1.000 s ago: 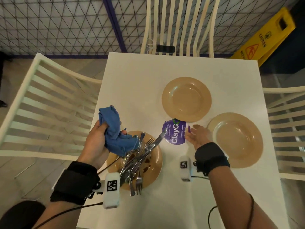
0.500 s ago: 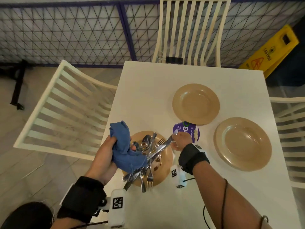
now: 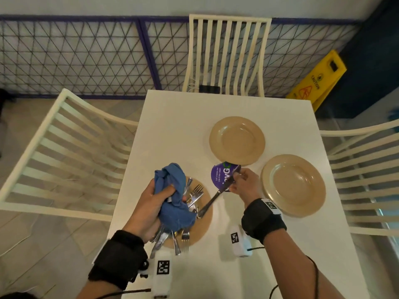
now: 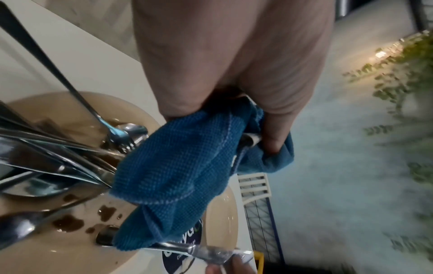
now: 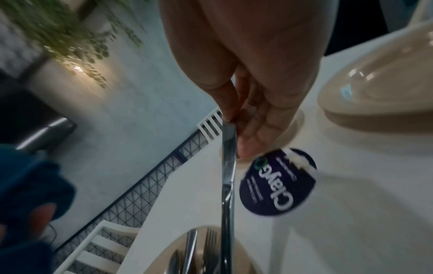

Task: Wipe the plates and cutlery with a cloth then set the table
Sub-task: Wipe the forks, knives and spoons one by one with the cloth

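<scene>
My left hand (image 3: 155,203) grips a crumpled blue cloth (image 3: 172,195) over a tan plate (image 3: 205,221) piled with several forks, spoons and knives (image 3: 194,197); brown stains (image 4: 70,222) mark that plate. My right hand (image 3: 241,184) pinches the blade end of a table knife (image 3: 218,193), lifted at a slant with its handle end over the plate. The same knife (image 5: 228,176) runs down from my fingertips (image 5: 246,148) in the right wrist view. The cloth (image 4: 182,166) hangs from my fingers in the left wrist view. Two bare tan plates (image 3: 237,140) (image 3: 293,184) lie farther right.
A round purple sticker (image 3: 220,174) lies on the white table (image 3: 177,130) between the plates. Cream slatted chairs stand at the left (image 3: 64,160), far (image 3: 226,55) and right (image 3: 367,180) sides. A yellow caution sign (image 3: 317,80) leans beyond the far right corner.
My right hand moved left from beside the sticker, took hold of a knife from the pile and lifted it up to the right. The left hand kept the cloth over the plate.
</scene>
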The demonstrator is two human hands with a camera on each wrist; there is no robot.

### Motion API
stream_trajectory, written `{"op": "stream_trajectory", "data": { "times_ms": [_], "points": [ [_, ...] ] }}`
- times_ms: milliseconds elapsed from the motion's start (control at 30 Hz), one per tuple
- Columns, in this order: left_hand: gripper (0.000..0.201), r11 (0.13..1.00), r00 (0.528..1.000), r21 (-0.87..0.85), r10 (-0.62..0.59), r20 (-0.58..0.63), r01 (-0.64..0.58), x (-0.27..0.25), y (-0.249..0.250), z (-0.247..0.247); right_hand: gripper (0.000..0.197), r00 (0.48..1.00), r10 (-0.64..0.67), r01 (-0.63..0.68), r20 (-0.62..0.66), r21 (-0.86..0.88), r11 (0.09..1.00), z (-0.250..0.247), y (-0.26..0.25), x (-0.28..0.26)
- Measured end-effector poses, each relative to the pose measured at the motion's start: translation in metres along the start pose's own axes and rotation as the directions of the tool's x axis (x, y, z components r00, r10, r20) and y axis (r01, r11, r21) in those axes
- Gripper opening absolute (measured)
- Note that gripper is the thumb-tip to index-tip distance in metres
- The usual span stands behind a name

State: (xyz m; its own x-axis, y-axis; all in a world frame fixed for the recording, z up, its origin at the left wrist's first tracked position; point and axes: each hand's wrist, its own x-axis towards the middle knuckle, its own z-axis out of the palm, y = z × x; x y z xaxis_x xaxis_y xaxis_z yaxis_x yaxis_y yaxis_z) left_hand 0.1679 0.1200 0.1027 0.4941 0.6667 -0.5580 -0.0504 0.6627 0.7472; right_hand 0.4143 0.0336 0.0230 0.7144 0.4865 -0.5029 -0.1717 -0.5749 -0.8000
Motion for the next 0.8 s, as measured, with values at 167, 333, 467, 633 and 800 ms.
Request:
{"op": "stream_trajectory", "data": {
  "times_ms": [167,333,467,633,800],
  "points": [
    [0.031,0.924,0.982,0.333,0.168,0.090,-0.189,0.018,-0.017,0.058,0.008,0.982,-0.189,0.189,0.025,-0.007,0.982,-0.030,-0.041,-0.027],
    [0.026,0.738,0.969,0.629,0.162,0.188,-0.245,0.014,-0.053,0.099,0.011,0.964,-0.244,0.233,0.103,0.115,0.966,-0.055,-0.077,-0.047],
    [0.010,0.714,0.975,0.665,0.136,0.175,-0.219,-0.002,-0.064,0.108,0.008,0.955,-0.235,0.209,0.180,0.154,0.966,-0.076,-0.083,-0.061],
    [0.010,0.754,0.974,0.616,0.161,0.162,-0.227,-0.018,-0.066,0.132,0.013,0.896,-0.333,0.349,0.292,-0.003,0.937,-0.092,-0.070,-0.072],
    [0.012,0.782,0.961,0.563,0.258,0.100,-0.269,-0.026,-0.060,0.159,0.017,0.874,-0.395,0.426,0.283,-0.052,0.903,-0.109,-0.055,-0.081]
  ]
}}
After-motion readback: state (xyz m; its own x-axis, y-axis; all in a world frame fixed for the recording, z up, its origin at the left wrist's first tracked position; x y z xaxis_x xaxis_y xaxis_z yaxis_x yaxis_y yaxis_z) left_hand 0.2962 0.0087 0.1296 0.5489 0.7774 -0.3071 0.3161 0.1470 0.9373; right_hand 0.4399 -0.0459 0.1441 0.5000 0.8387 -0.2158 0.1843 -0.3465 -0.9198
